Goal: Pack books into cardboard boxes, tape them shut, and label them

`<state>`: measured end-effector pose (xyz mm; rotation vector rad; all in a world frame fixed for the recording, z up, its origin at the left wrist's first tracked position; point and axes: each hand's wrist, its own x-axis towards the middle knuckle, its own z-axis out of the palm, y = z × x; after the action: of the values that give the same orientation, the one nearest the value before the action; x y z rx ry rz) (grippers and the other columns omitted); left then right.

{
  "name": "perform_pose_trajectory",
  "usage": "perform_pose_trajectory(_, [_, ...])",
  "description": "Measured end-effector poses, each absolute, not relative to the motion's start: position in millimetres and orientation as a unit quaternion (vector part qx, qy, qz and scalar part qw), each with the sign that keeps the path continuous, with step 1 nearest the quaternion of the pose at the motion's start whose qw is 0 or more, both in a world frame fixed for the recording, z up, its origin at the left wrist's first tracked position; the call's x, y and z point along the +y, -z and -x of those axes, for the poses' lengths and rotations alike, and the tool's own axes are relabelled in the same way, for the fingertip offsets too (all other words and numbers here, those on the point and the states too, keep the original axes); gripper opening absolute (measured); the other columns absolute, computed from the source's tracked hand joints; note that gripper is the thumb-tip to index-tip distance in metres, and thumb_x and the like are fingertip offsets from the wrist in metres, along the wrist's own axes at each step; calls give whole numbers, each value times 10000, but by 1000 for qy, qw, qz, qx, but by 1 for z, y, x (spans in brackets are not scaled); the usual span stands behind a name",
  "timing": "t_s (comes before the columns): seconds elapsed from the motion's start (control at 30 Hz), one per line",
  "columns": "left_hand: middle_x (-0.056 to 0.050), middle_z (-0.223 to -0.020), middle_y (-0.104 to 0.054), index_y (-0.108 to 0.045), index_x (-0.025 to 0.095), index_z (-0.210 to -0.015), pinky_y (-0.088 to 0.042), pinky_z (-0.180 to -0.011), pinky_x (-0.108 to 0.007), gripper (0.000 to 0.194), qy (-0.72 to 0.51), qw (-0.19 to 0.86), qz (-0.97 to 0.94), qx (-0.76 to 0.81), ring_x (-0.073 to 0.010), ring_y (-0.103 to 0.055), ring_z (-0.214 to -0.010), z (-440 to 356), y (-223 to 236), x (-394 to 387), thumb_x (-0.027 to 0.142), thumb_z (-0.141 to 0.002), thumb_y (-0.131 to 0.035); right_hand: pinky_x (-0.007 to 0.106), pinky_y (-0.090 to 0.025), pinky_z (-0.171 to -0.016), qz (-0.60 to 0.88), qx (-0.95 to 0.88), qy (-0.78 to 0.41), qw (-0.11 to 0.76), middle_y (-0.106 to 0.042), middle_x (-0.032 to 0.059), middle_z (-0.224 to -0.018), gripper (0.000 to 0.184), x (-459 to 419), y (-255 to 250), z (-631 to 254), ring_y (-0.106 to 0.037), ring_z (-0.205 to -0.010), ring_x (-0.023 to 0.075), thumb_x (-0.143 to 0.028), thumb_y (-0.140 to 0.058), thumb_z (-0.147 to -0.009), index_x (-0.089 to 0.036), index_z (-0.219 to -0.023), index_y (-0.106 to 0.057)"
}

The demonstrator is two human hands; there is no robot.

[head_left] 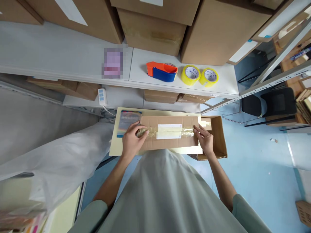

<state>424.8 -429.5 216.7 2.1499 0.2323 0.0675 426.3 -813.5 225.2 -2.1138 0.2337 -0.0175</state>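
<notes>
A long flat cardboard box (148, 142) lies in front of me on a cream-coloured board (116, 145). Clear tape (187, 132) runs along its middle, and white labels (169, 127) sit across the tape. My left hand (132, 139) grips the left end of the box, thumb on top near the crumpled tape. At the opposite end, my right hand (205, 139) pinches the edge near the tape, its other fingers curled. Beside my left hand is a blue-and-grey packet (127, 118) on the board.
On the shelf (138, 58) stand an orange-and-blue tape dispenser (162, 72) and two yellow tape rolls (190, 75). Large cartons rise behind them. An open carton (220, 139) is at the right, a power strip (102, 97) at the left. White plastic sheeting (73, 158) hangs left.
</notes>
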Motion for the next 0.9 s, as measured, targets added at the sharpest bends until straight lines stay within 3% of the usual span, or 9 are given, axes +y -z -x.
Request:
perform_pose_trajectory(0.13, [-82,-1456,-762,-796,290,-1071,-581,-1218,-491,263,-23,515,-850,106,-317,-731,-1374,-434,-210,-425,503,-920,-768,635,-531,-1317,884,80,8,461,-831,93,-1404,578,-806,-225,-426,-622,-1569,398,-752,-695,-1017,-294,-1312,-888])
perform_pose_trajectory(0.3, [-101,-1435,-762,-793,275,-1128,-624,-1124,-487,350,-28,521,-848,94,-317,-777,-1238,-430,-213,-419,550,-913,-779,599,-564,-1281,922,52,18,384,-705,98,-1616,562,-802,-223,-414,-629,-1550,406,-687,-565,-1108,-316,-1436,-831])
perform_pose_trajectory(0.47, [-107,-1419,-757,-777,287,-1165,-621,-1119,-459,380,-31,526,-845,87,-318,-733,-1328,-421,-213,-419,603,-960,-726,573,-650,-1175,929,43,12,367,-697,104,-1638,564,-800,-227,-408,-694,-1494,393,-677,-519,-1133,-328,-1486,-787])
perform_pose_trajectory(0.63, [-120,-1437,-735,-779,287,-1110,-576,-1215,-512,364,-33,552,-832,55,-338,-692,-1414,-432,-215,-412,620,-976,-715,564,-731,-970,929,38,5,368,-626,130,-1706,545,-803,-256,-425,-845,-1152,370,-733,-596,-1081,-311,-1324,-842])
perform_pose_trajectory(0.77, [-127,-1475,-729,-787,271,-1122,-487,-1310,-568,315,-87,548,-832,7,-351,-662,-1465,-454,-240,-406,556,-1012,-711,654,-607,-1186,940,-11,42,338,-726,151,-1569,550,-790,-298,-460,-722,-1409,446,-757,-606,-1069,-300,-1240,-861])
perform_pose_trajectory(0.9, [-102,-1542,-708,-777,263,-1178,-498,-1303,-541,285,-124,543,-829,-48,-330,-654,-1476,-491,-282,-403,497,-1053,-672,617,-486,-1328,933,-125,87,325,-708,121,-1592,522,-745,-340,-521,-643,-1513,399,-700,-570,-1118,-314,-1396,-785])
